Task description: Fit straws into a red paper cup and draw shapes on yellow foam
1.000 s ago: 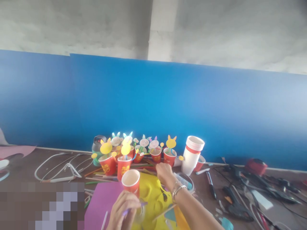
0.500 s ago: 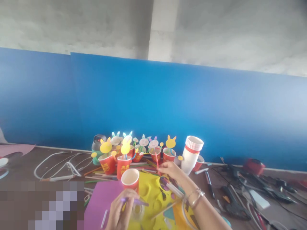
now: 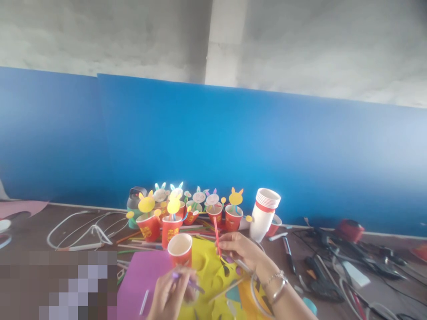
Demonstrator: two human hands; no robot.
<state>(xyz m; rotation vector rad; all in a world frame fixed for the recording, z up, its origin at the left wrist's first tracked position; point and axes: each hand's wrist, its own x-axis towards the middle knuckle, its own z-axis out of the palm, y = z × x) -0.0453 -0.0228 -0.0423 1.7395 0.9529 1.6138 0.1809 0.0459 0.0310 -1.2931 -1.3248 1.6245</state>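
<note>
My right hand (image 3: 237, 250) is closed on a red straw (image 3: 216, 233) that stands up from its fingers, over a yellow foam sheet (image 3: 213, 275) with round holes cut in it. My left hand (image 3: 170, 295) sits at the bottom edge with its fingers pinched on a purple straw (image 3: 190, 282). An empty red paper cup (image 3: 180, 250) stands just above my left hand. Behind it is a row of red cups with paper animal faces on straws (image 3: 187, 211).
A stack of white paper cups (image 3: 263, 215) stands right of the row. A purple sheet (image 3: 142, 284) lies at the lower left. White cables (image 3: 83, 233) lie at the left, dark tools and cords (image 3: 336, 266) at the right. A blue wall board (image 3: 213, 151) backs the table.
My right hand has lifted a red straw from the pile behind the yellow sheet and drawn it back towards me. My left hand stays put with the purple straw.
</note>
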